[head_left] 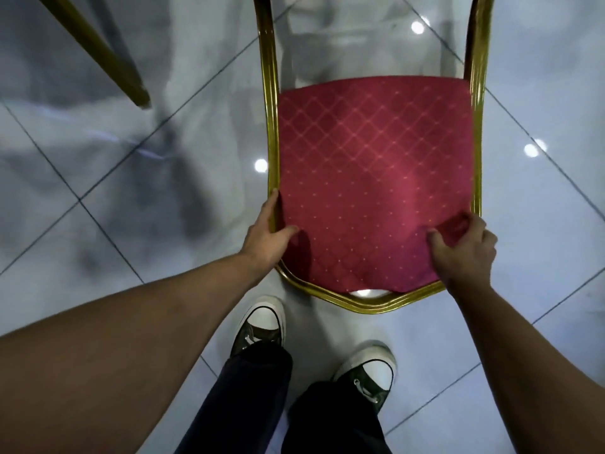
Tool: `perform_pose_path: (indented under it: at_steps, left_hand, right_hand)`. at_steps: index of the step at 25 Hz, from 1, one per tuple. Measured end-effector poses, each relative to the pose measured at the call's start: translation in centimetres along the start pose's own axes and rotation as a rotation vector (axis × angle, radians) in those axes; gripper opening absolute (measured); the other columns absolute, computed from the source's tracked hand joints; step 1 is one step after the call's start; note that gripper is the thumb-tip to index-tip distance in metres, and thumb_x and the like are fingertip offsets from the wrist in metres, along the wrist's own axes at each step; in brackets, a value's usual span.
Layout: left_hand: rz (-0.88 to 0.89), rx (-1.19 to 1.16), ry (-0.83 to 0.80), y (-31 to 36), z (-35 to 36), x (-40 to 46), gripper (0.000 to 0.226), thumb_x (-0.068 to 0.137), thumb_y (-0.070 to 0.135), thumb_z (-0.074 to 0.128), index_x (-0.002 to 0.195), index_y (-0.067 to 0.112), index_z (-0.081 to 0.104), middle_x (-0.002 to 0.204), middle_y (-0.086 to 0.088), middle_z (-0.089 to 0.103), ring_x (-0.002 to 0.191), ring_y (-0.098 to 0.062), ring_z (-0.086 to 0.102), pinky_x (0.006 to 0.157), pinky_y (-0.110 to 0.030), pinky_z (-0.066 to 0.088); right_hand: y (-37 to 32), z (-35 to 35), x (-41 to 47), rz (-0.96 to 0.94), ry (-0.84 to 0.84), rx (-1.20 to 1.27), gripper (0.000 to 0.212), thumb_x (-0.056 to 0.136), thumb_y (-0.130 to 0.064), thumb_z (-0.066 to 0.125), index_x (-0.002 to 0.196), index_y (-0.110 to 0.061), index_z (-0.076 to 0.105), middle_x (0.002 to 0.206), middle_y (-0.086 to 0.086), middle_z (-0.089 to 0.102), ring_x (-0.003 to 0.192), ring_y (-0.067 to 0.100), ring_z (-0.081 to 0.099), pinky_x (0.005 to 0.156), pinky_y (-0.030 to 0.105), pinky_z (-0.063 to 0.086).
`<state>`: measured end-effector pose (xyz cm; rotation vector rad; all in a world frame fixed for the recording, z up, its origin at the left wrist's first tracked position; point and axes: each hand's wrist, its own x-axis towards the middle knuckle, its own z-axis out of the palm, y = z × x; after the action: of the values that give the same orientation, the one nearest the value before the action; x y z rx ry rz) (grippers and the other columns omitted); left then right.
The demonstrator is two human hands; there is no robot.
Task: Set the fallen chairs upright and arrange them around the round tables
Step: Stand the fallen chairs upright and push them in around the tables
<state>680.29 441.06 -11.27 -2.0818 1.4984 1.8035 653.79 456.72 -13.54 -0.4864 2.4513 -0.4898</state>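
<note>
Nearest the lens: two bare forearms, entering from 8 o'clock and 4 o'clock. Below them, at 6 o'clock, dark trousers and a pair of dark canvas shoes [262, 326] with white rubber toe caps, planted on the floor.

Left hand [266, 237]: closed round the left side of the chair frame [271, 126], thumb laid over onto the red fabric, fingers running along and under the gold tube. Right hand [461, 250]: curled over the lower right corner of the backrest pad [373, 178], thumb pressed into the cloth, fingertips bent at the frame's right edge; how far the fingers wrap behind cannot be told.

Chair: centre of view, running from 6 o'clock up to 12 o'clock, seen along its back; whether upright or tilted cannot be told. Pad: red woven cloth, diamond lattice with pale dots, shield-shaped, rounded at the near end. Frame: ribbed gold-coloured metal tube, bent in a curve round the pad's near edge, two rails continuing past the pad toward 12 o'clock with an open gap between them. Strip of dark red at the very top edge, between the rails.

Surroundings: glossy pale floor tiles [114, 224] with dark grout lines set diagonally, round light reflections at 3 o'clock and 1 o'clock. Gold leg [98, 50] of another piece of furniture at 10 o'clock, slanting, well apart from the held chair. No containers in view.
</note>
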Motion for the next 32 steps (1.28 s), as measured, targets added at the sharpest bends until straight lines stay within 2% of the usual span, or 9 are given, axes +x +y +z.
perform_pose_path:
  at_steps: [2, 5, 9, 12, 15, 18, 24, 28, 32]
  left_hand:
    - [0.022, 0.024, 0.02, 2.5, -0.1, -0.4, 0.073, 0.092, 0.027, 0.068, 0.149, 0.053, 0.03, 0.133, -0.019, 0.054, 0.117, -0.035, 0.06, 0.108, -0.046, 0.048]
    - [0.091, 0.179, -0.039, 5.3, 0.8, -0.3, 0.071, 0.093, 0.027, 0.065, 0.15, 0.052, 0.029, 0.132, -0.01, 0.036, 0.118, -0.033, 0.055, 0.112, -0.042, 0.044]
    - [0.094, 0.354, 0.183, 3.0, 2.1, 0.1, 0.073, 0.095, 0.026, 0.058, 0.153, 0.05, 0.022, 0.149, -0.012, 0.023, 0.114, -0.037, 0.058, 0.106, -0.035, 0.046]
    - [-0.044, 0.298, 0.251, -0.1, 3.6, 0.2, 0.08, 0.095, 0.039, 0.06, 0.153, 0.058, 0.008, 0.143, -0.017, 0.039, 0.119, -0.041, 0.055, 0.109, -0.043, 0.044]
    - [-0.065, 0.157, 0.152, -1.2, 3.2, -0.1, 0.09, 0.094, 0.038, 0.064, 0.152, 0.06, -0.001, 0.146, -0.011, 0.049, 0.125, -0.034, 0.056, 0.111, -0.04, 0.041]
    - [-0.059, 0.149, 0.122, 0.1, 0.5, -4.0, 0.091, 0.094, 0.034, 0.067, 0.151, 0.062, 0.002, 0.143, -0.011, 0.051, 0.121, -0.032, 0.059, 0.11, -0.041, 0.045]
    - [-0.131, 0.294, 0.183, 9.9, -6.5, -23.4, 0.081, 0.093, 0.044, 0.064, 0.153, 0.058, 0.011, 0.126, -0.021, 0.054, 0.118, -0.043, 0.056, 0.107, -0.052, 0.045]
    - [-0.183, 0.391, 0.23, 22.7, -13.0, -36.0, 0.066, 0.096, 0.045, 0.06, 0.154, 0.036, 0.03, 0.136, -0.02, 0.055, 0.129, -0.044, 0.047, 0.11, -0.048, 0.04]
    - [-0.124, 0.287, 0.412, 35.3, -18.1, -45.0, 0.045, 0.095, 0.034, 0.063, 0.136, 0.022, 0.046, 0.135, -0.019, 0.051, 0.128, -0.041, 0.046, 0.107, -0.048, 0.038]
  right_hand:
    - [0.4, -1.0, 0.1, 0.18, 0.035, -0.037, 0.08, 0.089, -0.044, 0.066, 0.153, -0.019, 0.026, 0.148, 0.024, 0.036, 0.135, 0.045, 0.038, 0.11, 0.059, 0.033]
    - [3.7, -2.4, 0.7, 0.445, -0.005, 0.071, 0.08, 0.09, -0.053, 0.061, 0.154, -0.02, 0.027, 0.15, 0.025, 0.037, 0.134, 0.045, 0.042, 0.11, 0.057, 0.037]
    - [5.4, -1.8, 2.0, 0.327, -0.123, 0.309, 0.061, 0.09, -0.058, 0.061, 0.134, -0.018, 0.05, 0.125, 0.007, 0.06, 0.113, 0.028, 0.06, 0.094, 0.044, 0.051]
    - [5.5, -0.9, 2.8, 0.302, -0.072, 0.407, 0.061, 0.085, -0.06, 0.068, 0.125, -0.018, 0.049, 0.101, -0.007, 0.056, 0.096, 0.017, 0.062, 0.071, 0.029, 0.051]
    - [5.1, -0.6, 2.2, 0.37, -0.124, 0.431, 0.065, 0.081, -0.065, 0.07, 0.118, -0.02, 0.044, 0.112, 0.004, 0.057, 0.104, 0.03, 0.064, 0.087, 0.05, 0.057]
    - [3.8, -2.6, -1.7, 0.421, -0.053, 0.305, 0.072, 0.081, -0.075, 0.062, 0.118, -0.016, 0.044, 0.118, 0.012, 0.057, 0.11, 0.036, 0.06, 0.097, 0.055, 0.05]
    - [-5.4, -20.2, -15.3, 0.416, 0.006, 0.16, 0.071, 0.081, -0.077, 0.058, 0.117, -0.015, 0.052, 0.103, 0.006, 0.06, 0.091, 0.029, 0.056, 0.076, 0.037, 0.044]
    - [-16.6, -35.8, -22.0, 0.363, -0.036, 0.098, 0.068, 0.084, -0.065, 0.066, 0.12, -0.008, 0.054, 0.11, 0.016, 0.064, 0.1, 0.038, 0.062, 0.081, 0.042, 0.047]
    - [-27.9, -48.5, -23.0, 0.299, -0.09, 0.026, 0.061, 0.088, -0.052, 0.068, 0.121, -0.002, 0.058, 0.116, 0.022, 0.064, 0.106, 0.041, 0.062, 0.085, 0.042, 0.05]
